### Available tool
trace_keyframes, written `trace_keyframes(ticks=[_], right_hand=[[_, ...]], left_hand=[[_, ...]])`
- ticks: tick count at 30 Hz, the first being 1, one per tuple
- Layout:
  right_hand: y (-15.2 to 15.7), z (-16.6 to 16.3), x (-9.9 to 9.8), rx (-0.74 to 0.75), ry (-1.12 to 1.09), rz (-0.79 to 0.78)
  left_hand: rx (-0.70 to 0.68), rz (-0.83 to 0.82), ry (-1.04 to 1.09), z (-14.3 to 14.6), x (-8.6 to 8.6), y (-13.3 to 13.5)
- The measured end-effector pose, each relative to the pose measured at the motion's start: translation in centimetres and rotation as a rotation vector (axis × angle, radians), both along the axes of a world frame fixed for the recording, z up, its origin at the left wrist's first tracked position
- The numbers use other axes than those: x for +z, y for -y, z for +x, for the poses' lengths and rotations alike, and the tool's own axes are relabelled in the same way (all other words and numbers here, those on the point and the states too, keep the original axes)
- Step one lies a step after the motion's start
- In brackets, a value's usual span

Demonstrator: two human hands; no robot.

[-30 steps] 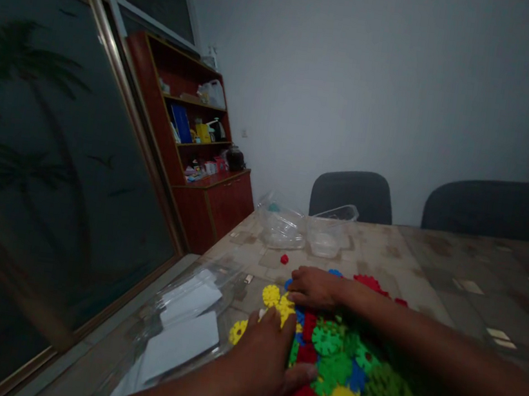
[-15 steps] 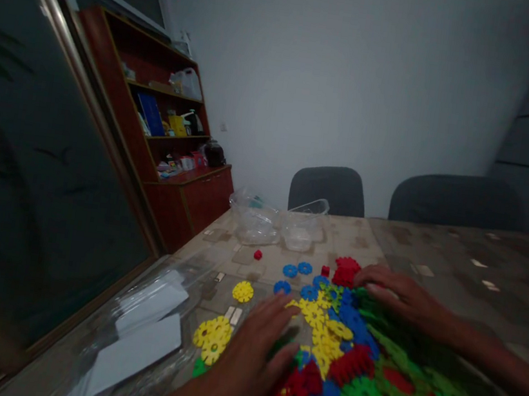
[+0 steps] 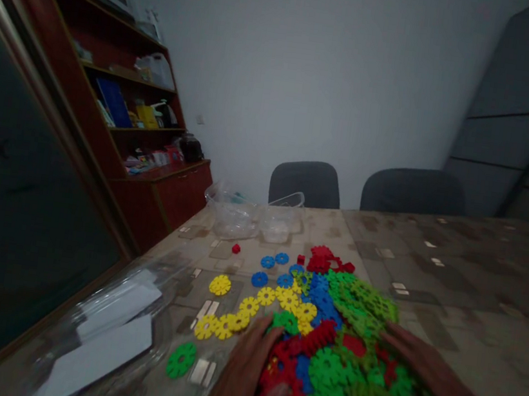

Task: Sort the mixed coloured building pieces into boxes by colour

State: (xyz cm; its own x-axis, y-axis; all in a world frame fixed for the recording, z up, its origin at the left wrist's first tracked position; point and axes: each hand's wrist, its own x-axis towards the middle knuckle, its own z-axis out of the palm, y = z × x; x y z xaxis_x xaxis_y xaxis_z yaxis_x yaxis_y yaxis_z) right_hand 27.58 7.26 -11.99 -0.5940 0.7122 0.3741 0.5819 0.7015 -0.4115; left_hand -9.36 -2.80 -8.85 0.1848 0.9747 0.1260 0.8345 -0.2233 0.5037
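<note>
A heap of flat plastic snowflake-shaped pieces (image 3: pixel 324 336) in red, green, yellow and blue covers the near part of the table (image 3: pixel 454 275). My left hand (image 3: pixel 244 384) lies flat at the heap's left edge, fingers stretched out, touching red pieces. On the right edge of the heap rests my right hand (image 3: pixel 435 383), fingers spread over green pieces. Neither hand grips anything. Loose yellow pieces (image 3: pixel 223 326), blue pieces (image 3: pixel 272 267) and one green piece (image 3: pixel 181 360) lie scattered to the left.
Clear plastic containers (image 3: pixel 252 219) stand at the table's far end, before two dark chairs (image 3: pixel 305 182). A clear bag with white sheets (image 3: pixel 105 333) lies at the near left. A red-brown shelf unit (image 3: pixel 132 128) stands by the wall, left.
Both hands slid back toward me across the heap, spreading the pieces out; the right hand moved from the far side to the right edge. The camera turned right.
</note>
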Motion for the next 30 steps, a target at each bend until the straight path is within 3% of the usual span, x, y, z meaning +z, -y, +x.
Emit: trace_keyframes(ticks=[5,9,15,19,21,24,27,30], right_hand=[[1.5,-5.6,1.0,0.155,-0.11,0.148],[0.4,-8.3,1.2,0.156,-0.201,0.246],[-4.2,-10.4,6.1,0.393,-0.319,0.086],[-10.4,-11.2,7.7,0.196,-0.332,-0.065],[-13.7,-11.7,7.3,0.126,-0.315,-0.115],[-17.2,-12.7,6.3,0.113,-0.273,-0.197],[-18.1,-13.8,5.9,0.177,-0.228,-0.284],[-16.9,-14.3,6.2,0.281,-0.209,-0.376]], left_hand=[[-0.249,0.04,0.15,3.1,0.6,-1.8],[-0.279,0.124,0.156,3.5,1.1,-2.8],[-0.257,0.379,0.02,2.2,3.4,-4.2],[-0.035,0.497,-0.016,-0.1,5.2,-7.1],[0.145,0.499,-0.016,-1.5,5.4,-9.3],[0.304,0.491,-0.034,-3.7,4.9,-12.5],[0.445,0.472,-0.058,-5.4,3.7,-14.4],[0.546,0.443,-0.053,-6.3,2.5,-15.0]])
